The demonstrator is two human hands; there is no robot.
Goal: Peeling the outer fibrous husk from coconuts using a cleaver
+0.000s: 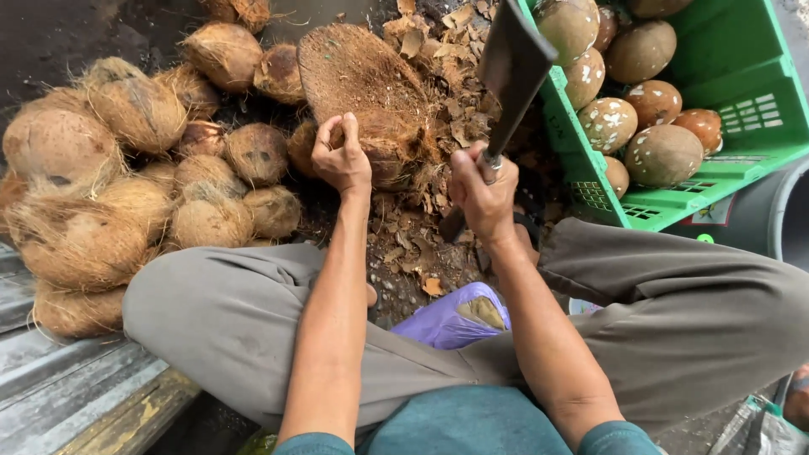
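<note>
My left hand [341, 156] grips a brown fibrous coconut [389, 147] that rests against a round wooden chopping block [358, 72]. My right hand [482, 195] is closed around the handle of a broad dark cleaver [514, 67], its blade raised and pointing up and away over the coconut. Both forearms reach forward over my crossed legs in grey trousers.
A heap of several husked, hairy coconuts [126, 168] lies at the left. A green plastic crate [742, 109] at the right holds several peeled, smoother coconuts [661, 152]. Husk chips [438, 59] litter the ground ahead. A purple plastic bag [455, 316] sits between my legs.
</note>
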